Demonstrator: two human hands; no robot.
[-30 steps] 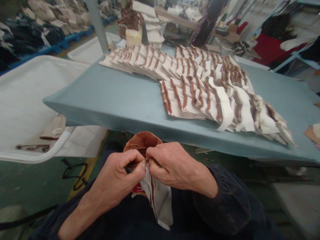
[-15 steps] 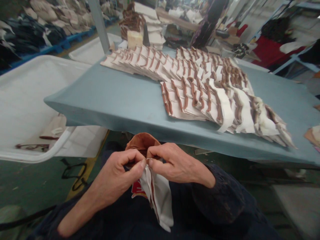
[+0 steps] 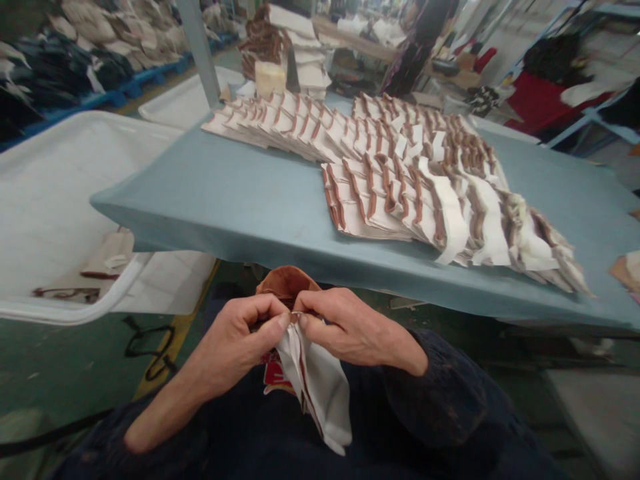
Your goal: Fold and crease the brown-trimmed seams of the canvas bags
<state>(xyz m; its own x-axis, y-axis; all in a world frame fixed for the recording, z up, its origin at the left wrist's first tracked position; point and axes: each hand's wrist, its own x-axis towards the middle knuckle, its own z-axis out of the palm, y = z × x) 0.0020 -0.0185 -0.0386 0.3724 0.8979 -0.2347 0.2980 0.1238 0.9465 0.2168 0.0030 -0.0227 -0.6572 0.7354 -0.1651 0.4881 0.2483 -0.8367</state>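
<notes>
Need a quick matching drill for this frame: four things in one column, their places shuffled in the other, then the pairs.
1 cloth piece
2 rows of pieces
3 white tub
4 tall stack

a far end of the table
b pinched by left hand and right hand
c spread over the table top
d left of the table

1-b, 2-c, 3-d, 4-a

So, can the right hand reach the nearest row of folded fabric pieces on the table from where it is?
Probably yes. The right hand is pinching the brown and white fabric piece together with the left hand, so it must let go first. Nothing stands between it and the nearest row on the table.
</notes>
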